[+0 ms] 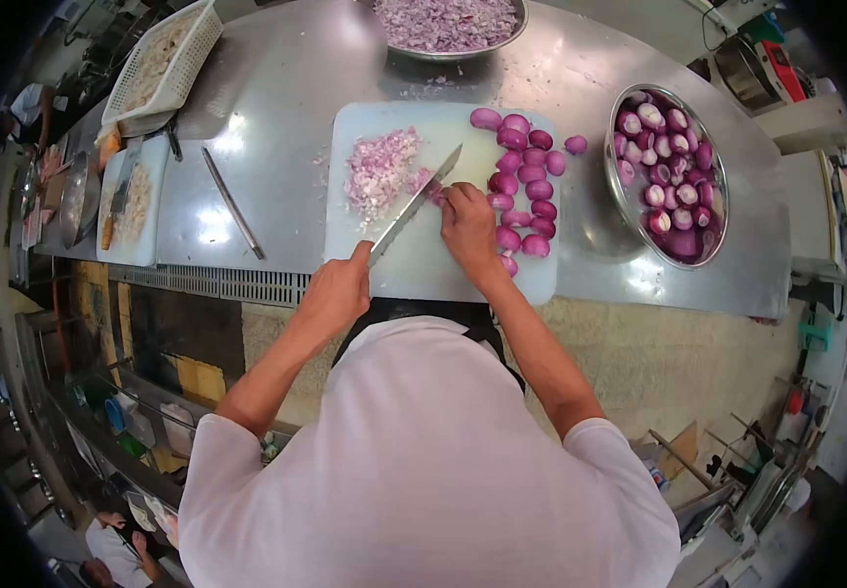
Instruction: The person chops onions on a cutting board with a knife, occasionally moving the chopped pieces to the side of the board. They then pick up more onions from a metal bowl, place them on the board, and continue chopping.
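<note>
My left hand [338, 292] is closed around the handle of a kitchen knife [412, 210], its blade slanting up and to the right over a white cutting board [350, 257]. Beside the blade, the bent fingers of my right hand [469, 227] press on a piece of red onion [435, 195], mostly hidden by them. A heap of chopped red onion [380, 171] lies on the board left of the knife. Several red onion halves [533, 172] are set in rows right of my right hand, and one onion half [575, 145] lies just off the board.
A steel bowl [613, 191] of peeled red onions stands right; another bowl [423, 54] of chopped onion stands at the far edge. Leftward on the steel table [281, 118] are a metal rod [232, 203], a white basket [198, 49] and a second board [154, 211] with a cleaver.
</note>
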